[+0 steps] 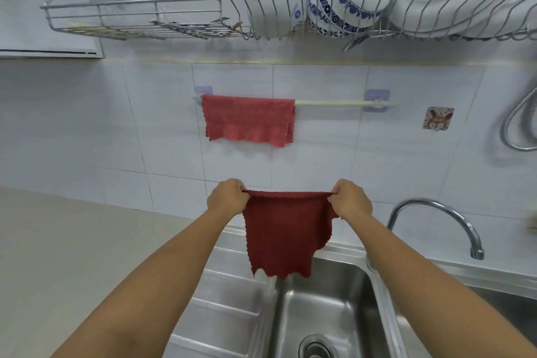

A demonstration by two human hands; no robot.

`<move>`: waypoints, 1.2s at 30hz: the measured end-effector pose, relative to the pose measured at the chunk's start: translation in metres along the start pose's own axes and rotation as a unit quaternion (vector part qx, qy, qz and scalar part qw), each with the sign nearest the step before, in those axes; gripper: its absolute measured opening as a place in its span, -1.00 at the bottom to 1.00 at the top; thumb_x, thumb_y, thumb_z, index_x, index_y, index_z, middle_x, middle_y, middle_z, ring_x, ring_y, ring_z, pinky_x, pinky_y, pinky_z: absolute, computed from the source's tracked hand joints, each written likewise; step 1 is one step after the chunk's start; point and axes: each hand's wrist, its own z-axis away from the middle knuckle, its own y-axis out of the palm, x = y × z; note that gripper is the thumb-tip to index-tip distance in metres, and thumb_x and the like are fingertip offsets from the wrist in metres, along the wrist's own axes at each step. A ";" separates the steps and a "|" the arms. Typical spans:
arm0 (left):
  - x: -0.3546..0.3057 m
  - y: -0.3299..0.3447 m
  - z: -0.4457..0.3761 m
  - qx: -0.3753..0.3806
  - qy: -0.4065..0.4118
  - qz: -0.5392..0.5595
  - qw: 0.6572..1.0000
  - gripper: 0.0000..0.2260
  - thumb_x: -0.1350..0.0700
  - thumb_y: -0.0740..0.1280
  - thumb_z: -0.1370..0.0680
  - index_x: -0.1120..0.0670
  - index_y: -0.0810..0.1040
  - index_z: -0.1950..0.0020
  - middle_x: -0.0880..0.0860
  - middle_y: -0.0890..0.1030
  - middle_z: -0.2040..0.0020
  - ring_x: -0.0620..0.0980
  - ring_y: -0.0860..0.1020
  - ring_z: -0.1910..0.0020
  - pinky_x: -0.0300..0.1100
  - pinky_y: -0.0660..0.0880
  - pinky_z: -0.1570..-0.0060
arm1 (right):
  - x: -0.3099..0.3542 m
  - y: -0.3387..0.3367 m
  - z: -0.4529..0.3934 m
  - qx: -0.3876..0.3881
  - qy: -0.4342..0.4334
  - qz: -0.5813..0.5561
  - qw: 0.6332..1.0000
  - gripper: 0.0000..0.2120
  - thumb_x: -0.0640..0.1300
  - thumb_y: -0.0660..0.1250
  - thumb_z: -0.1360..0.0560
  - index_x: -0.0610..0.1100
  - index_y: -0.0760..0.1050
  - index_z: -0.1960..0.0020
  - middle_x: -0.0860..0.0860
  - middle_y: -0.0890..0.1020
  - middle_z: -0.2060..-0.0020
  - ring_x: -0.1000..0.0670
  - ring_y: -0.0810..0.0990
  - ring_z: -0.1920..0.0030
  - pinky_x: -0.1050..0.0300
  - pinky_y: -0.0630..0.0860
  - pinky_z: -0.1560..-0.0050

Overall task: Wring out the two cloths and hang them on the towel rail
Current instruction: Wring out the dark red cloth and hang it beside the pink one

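Note:
A dark red cloth (283, 235) hangs spread out above the sink. My left hand (228, 196) grips its top left corner and my right hand (351, 199) grips its top right corner, so the top edge is stretched between them. A lighter pink-red cloth (248, 120) is draped over the left part of the pale towel rail (331, 102) on the tiled wall. The right part of the rail is bare. The held cloth is below the rail and apart from it.
A steel sink (325, 308) with a drain lies below the cloth, a curved tap (441, 213) to its right. A wire dish rack (220, 13) with bowls and plates hangs overhead. A shower hose (517, 125) loops at the far right. A beige counter (72, 241) is left.

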 end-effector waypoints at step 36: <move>-0.187 -0.032 -0.186 -0.236 0.282 0.004 0.930 -0.79 0.07 0.27 -0.58 0.06 0.37 -0.19 0.02 0.61 0.16 0.08 0.56 0.21 -0.11 0.45 0.28 | 0.041 -0.093 -0.190 -0.365 -0.217 0.098 0.900 -0.78 -0.07 0.31 -0.56 -0.16 0.66 0.13 -0.05 0.64 0.17 -0.08 0.60 0.19 0.07 0.53 0.29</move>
